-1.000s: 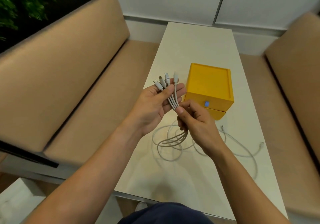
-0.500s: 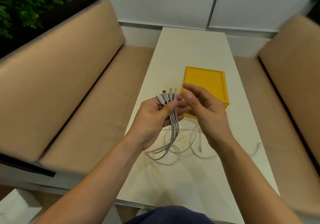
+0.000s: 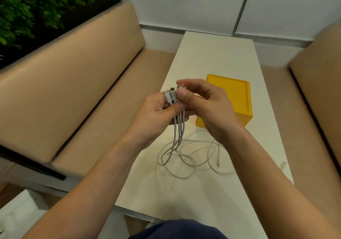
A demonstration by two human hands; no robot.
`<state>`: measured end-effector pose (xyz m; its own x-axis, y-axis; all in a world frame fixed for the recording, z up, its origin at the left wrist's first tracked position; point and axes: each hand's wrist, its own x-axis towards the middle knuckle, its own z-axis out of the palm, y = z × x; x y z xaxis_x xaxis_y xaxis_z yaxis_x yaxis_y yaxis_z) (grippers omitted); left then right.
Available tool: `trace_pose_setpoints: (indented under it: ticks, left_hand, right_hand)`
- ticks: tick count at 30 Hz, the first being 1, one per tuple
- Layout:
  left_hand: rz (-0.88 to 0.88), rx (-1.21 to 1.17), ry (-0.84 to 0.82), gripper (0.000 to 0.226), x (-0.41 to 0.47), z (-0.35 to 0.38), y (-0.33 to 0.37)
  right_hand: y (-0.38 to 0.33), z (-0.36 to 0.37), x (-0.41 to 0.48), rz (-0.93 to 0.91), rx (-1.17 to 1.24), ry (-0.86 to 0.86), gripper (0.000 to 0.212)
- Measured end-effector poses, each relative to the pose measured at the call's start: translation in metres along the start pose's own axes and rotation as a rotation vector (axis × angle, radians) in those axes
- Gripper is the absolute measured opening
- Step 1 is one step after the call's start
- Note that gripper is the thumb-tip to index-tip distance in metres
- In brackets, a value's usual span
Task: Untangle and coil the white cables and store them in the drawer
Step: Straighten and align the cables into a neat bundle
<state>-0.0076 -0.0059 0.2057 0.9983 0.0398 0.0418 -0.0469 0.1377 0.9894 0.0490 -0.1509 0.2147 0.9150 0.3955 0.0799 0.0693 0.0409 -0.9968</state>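
Left of the yellow drawer box (image 3: 239,98), our left hand (image 3: 156,117) has its fingers gripping the white cables (image 3: 179,128) by their gathered plugs; whether our right hand (image 3: 208,109) pinches one, we cannot tell. Loops sprawl uncoiled before the box, so we judge coiling and storing remain.

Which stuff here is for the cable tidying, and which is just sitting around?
For the job: white cables, held in the left hand; right hand at the plugs; yellow drawer box.
Just around: beige benches; plant wall; white table.
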Motion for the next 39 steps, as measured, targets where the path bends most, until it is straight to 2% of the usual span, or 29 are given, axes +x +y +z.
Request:
trace_pose_setpoints:
  ticks: [2,3,5,8,13,18,22,25,34,39]
  left_hand:
    - [0.045,-0.073,0.095,0.014,0.002,-0.001,0.006]
    - [0.049,-0.106,0.151,0.013,0.002,-0.001,0.007]
    - [0.048,-0.129,0.248,0.015,0.001,-0.005,0.006]
    - [0.016,-0.153,0.291,0.02,-0.004,-0.013,0.0]
    - [-0.093,-0.273,0.295,0.019,-0.006,-0.012,-0.007]
    - [-0.122,-0.272,0.255,0.017,-0.003,-0.013,-0.008]
    - [-0.179,-0.286,0.149,0.022,0.0,-0.014,-0.011]
    - [-0.198,-0.289,0.089,0.024,0.0,-0.011,-0.018]
    - [-0.248,-0.46,0.082,0.028,0.001,0.0,-0.026]
    - [-0.275,-0.463,0.09,0.029,0.001,0.0,-0.03]
  right_hand:
    - [0.011,0.01,-0.001,0.027,-0.016,-0.147,0.044]
    - [0.018,0.012,-0.004,0.056,-0.034,-0.226,0.047]
    - [0.032,0.012,-0.011,0.115,-0.047,-0.297,0.038]
    - [0.045,0.007,-0.02,0.132,-0.099,-0.238,0.025]
    - [0.052,0.012,-0.027,0.167,-0.05,-0.15,0.035]
    - [0.055,0.015,-0.038,0.214,0.0,-0.067,0.044]
    - [0.052,0.005,-0.045,0.139,-0.142,0.005,0.031]
    - [0.051,-0.004,-0.05,0.152,-0.233,0.031,0.034]
    - [0.044,-0.025,-0.055,0.216,-0.19,-0.071,0.038]
    - [0.04,-0.034,-0.054,0.244,-0.272,-0.158,0.032]
